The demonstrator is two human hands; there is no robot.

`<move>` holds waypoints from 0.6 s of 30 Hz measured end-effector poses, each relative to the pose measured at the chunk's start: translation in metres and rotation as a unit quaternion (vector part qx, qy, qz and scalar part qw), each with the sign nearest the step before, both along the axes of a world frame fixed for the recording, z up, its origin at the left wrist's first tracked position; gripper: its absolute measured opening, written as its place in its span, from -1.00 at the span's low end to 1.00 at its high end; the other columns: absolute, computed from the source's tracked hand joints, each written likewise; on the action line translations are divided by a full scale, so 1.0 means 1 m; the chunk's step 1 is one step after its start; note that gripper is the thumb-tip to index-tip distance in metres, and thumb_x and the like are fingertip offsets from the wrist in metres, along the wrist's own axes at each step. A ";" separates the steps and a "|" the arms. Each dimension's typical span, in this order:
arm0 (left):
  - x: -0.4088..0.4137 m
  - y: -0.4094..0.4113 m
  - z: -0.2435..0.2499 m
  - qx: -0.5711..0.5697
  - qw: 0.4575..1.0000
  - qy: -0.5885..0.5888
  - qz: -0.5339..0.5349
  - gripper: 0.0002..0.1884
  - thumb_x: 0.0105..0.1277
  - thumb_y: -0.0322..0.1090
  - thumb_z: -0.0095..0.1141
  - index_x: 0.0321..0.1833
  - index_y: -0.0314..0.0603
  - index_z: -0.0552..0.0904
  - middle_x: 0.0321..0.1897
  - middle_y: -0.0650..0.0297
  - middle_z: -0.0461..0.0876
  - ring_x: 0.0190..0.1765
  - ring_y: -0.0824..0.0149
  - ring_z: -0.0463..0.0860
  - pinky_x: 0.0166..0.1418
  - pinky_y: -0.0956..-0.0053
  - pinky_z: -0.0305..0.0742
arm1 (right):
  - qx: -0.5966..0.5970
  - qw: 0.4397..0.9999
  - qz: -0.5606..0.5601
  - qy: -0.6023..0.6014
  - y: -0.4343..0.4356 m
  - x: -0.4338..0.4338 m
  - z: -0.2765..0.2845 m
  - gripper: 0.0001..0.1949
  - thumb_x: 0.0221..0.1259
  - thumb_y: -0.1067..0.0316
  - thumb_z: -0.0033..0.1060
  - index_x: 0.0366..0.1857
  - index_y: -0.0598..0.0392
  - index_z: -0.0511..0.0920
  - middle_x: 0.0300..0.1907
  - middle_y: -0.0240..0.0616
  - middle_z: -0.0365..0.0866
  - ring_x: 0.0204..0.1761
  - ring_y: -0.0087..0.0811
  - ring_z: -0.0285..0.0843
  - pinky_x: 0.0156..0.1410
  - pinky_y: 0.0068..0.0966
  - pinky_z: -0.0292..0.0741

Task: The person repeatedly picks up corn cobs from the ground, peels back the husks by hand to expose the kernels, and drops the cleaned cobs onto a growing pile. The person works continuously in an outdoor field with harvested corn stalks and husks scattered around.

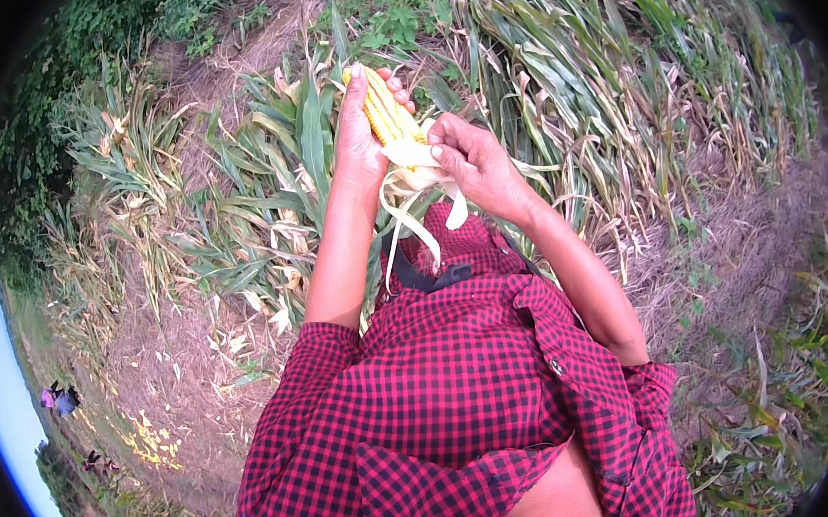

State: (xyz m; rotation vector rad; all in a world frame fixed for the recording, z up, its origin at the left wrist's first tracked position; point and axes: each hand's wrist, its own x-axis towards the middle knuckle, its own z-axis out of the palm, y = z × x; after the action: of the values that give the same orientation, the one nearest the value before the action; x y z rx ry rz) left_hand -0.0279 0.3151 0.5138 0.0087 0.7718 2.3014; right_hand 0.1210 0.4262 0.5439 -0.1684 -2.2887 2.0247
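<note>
An ear of yellow corn is tilted in front of me, its kernels bare over the upper part. My left hand wraps around it, thumb near the tip and fingertips showing on the far side. Pale husk still surrounds the lower end, and loose strips of it dangle below. With thumb and forefinger my right hand pinches the husk near the ear's base. The ear's stem end is hidden by the husk and my right hand.
Cut corn stalks lie in a thick row ahead and to the right, with more stalks at left. A scatter of yellow ears rests on straw-covered ground. People are far off at left. Green bushes stand upper left.
</note>
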 end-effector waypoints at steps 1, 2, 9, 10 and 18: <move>-0.011 -0.001 -0.002 -0.019 0.999 0.011 0.023 -0.57 0.34 0.07 0.11 -0.15 -0.23 0.52 -0.38 0.28 0.47 -0.30 0.35 0.49 -0.12 0.41 0.51 | 0.141 0.990 0.026 -0.018 0.002 0.010 -0.001 -0.94 0.36 0.42 -0.04 -0.25 0.15 0.38 -0.44 -0.42 0.38 -0.37 -0.64 0.28 -0.22 -0.63 0.32; -0.028 -0.008 -0.003 0.026 0.999 -0.009 0.047 -0.63 0.35 0.04 0.11 -0.20 -0.18 0.50 -0.39 0.28 0.47 -0.31 0.34 0.49 -0.12 0.41 0.51 | 0.103 0.995 0.017 -0.004 -0.001 0.020 -0.012 -0.96 0.33 0.47 -0.05 -0.27 0.17 0.37 -0.46 -0.39 0.34 -0.38 -0.59 0.24 -0.24 -0.59 0.31; -0.025 -0.001 0.015 -0.015 0.992 0.113 0.050 -0.58 0.26 -0.04 0.25 -0.02 -0.19 0.48 -0.29 0.24 0.53 -0.23 0.28 0.58 -0.08 0.32 0.58 | 0.221 0.963 -0.146 0.056 0.023 0.016 -0.014 -0.75 0.29 0.43 0.08 0.01 0.19 0.49 -0.26 -0.30 0.59 -0.18 -0.52 0.51 -0.07 -0.54 0.47; -0.019 0.002 0.022 -0.030 0.990 0.135 0.035 -0.55 0.25 -0.03 0.25 0.02 -0.20 0.48 -0.27 0.24 0.52 -0.19 0.27 0.58 -0.03 0.32 0.58 | 0.225 0.956 -0.187 -0.006 0.028 0.013 0.001 -0.72 0.28 0.39 0.12 0.04 0.18 0.50 -0.17 -0.26 0.60 -0.14 -0.47 0.52 -0.03 -0.49 0.47; 0.029 0.030 0.031 -0.001 0.990 0.137 -0.016 -0.58 0.28 -0.13 0.24 0.08 -0.23 0.48 -0.23 0.24 0.57 -0.17 0.30 0.62 -0.03 0.44 0.59 | -0.061 0.990 -0.123 0.034 0.015 -0.028 0.005 -0.15 -0.06 0.21 0.55 0.31 0.33 0.23 0.03 -0.07 0.58 0.05 -0.42 0.53 0.17 -0.44 0.47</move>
State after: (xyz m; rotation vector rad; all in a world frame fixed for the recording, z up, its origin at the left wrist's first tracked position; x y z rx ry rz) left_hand 0.0008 0.3450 0.5448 0.3405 0.9031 2.2963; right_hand 0.0927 0.4413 0.5484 -0.3652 -1.9921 2.0101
